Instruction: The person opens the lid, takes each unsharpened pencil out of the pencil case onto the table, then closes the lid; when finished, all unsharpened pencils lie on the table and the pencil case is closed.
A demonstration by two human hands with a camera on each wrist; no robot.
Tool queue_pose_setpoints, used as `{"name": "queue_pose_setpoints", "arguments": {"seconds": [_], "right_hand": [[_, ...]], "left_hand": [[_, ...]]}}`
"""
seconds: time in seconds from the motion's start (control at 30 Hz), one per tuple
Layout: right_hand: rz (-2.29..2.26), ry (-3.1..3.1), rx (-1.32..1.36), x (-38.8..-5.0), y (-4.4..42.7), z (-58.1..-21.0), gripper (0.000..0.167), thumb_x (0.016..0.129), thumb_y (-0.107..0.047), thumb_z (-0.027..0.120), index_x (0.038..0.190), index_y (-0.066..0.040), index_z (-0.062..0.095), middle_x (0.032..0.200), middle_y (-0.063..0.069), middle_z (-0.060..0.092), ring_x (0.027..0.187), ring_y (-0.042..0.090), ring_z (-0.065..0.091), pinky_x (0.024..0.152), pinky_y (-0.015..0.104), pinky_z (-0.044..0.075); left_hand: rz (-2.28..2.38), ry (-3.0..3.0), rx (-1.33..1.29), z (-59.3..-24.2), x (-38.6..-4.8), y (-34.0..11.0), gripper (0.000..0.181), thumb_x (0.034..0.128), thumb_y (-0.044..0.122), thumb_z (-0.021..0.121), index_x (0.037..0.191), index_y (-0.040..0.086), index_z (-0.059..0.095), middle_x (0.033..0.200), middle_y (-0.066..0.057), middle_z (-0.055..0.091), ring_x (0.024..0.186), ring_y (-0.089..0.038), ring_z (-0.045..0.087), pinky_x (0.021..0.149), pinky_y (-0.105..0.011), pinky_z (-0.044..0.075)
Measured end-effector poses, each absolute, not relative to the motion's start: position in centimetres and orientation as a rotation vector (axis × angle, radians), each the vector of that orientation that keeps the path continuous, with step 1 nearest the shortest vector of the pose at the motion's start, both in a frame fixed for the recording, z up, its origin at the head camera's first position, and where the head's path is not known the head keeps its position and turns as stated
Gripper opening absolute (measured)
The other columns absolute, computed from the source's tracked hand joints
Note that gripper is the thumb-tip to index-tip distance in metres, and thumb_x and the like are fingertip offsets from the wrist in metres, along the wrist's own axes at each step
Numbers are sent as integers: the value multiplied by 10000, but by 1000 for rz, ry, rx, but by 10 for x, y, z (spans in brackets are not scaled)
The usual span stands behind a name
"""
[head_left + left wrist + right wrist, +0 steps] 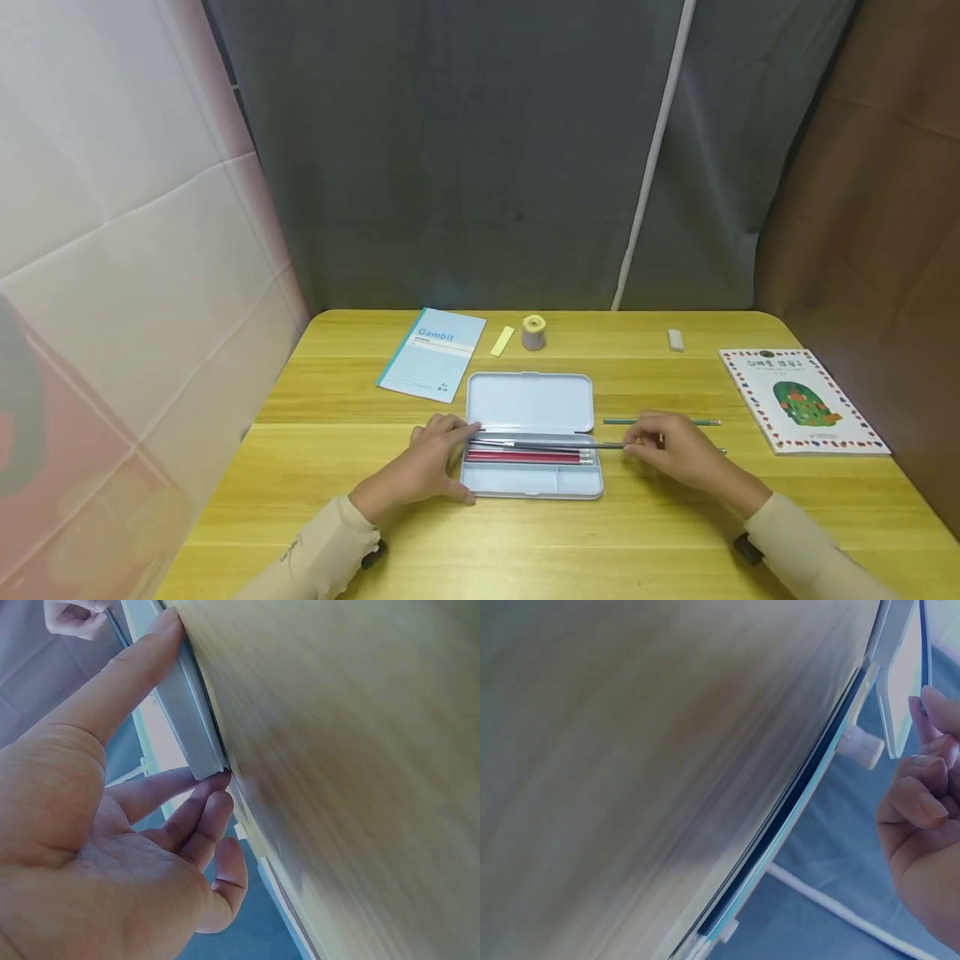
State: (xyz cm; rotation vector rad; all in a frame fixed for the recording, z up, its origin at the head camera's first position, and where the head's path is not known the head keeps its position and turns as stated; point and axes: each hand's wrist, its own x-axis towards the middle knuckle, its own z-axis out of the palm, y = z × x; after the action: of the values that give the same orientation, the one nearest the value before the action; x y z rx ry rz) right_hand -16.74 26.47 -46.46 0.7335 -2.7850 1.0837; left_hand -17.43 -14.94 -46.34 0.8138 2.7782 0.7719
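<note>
- White pencil case (pixel 529 402): open between both hands; best kept from sliding.
- Left hand (pixel 427 462): holds the case's left end in a wide span; light, steady bracing should suffice.
- Right hand (pixel 667 446): narrowly pinches the paintbrush's right end; a loose wrist would help alignment.
- Dark paintbrush (pixel 570 446): over the long compartment, jutting past its right rim; keep it parallel.
- Red pencils (pixel 525 457): inside, nearer the person; avoid snagging them.
</note>
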Motion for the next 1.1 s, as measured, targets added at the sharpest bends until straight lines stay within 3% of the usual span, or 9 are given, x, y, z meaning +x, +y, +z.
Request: {"name": "queue_pose_setpoints", "arguments": {"seconds": [0.67, 0.73, 0.9, 0.97, 1.1], "right_hand": [[1136, -2693, 669, -145, 337, -470, 150, 932, -69, 802, 920, -218, 792, 744, -141, 543, 678, 20, 489, 576, 243, 421], [1120, -2700, 639, -142, 344, -470, 155, 923, -74, 810, 910, -227, 790, 735, -146, 542, 772, -59, 531, 592, 239, 429], [1088, -2707, 613, -137, 361, -474, 185, 907, -59, 819, 901, -240, 781, 729, -167, 550, 808, -76, 530, 607, 225, 439], [1105, -2701, 626, -135, 367, -475, 203, 904, -39, 815, 908, -239, 777, 739, -146, 561, 717, 10, 501, 595, 225, 432], [1126, -2685, 645, -134, 377, -475, 213, 900, -10, 808, 913, -220, 778, 747, -107, 568, 705, 33, 500, 588, 230, 425]], "left_hand": [[773, 2786, 823, -464, -174, -150, 1058, 639, 301, 1032, 1526, -10, 547, 1400, -147, 620, 1284, -302, 490, 916, -373, 314], [771, 2787, 823, -463, -174, -149, 1060, 638, 304, 1032, 1527, -8, 546, 1399, -145, 622, 1278, -298, 491, 916, -372, 315], [768, 2790, 814, -464, -174, -149, 1063, 635, 305, 1032, 1528, -5, 546, 1396, -142, 621, 1268, -290, 488, 916, -372, 315], [768, 2791, 812, -464, -174, -149, 1063, 634, 303, 1032, 1528, -6, 546, 1394, -141, 620, 1266, -289, 487, 917, -373, 315], [773, 2792, 816, -463, -174, -149, 1063, 632, 301, 1032, 1525, -10, 546, 1389, -140, 622, 1267, -292, 490, 923, -374, 320]]}}
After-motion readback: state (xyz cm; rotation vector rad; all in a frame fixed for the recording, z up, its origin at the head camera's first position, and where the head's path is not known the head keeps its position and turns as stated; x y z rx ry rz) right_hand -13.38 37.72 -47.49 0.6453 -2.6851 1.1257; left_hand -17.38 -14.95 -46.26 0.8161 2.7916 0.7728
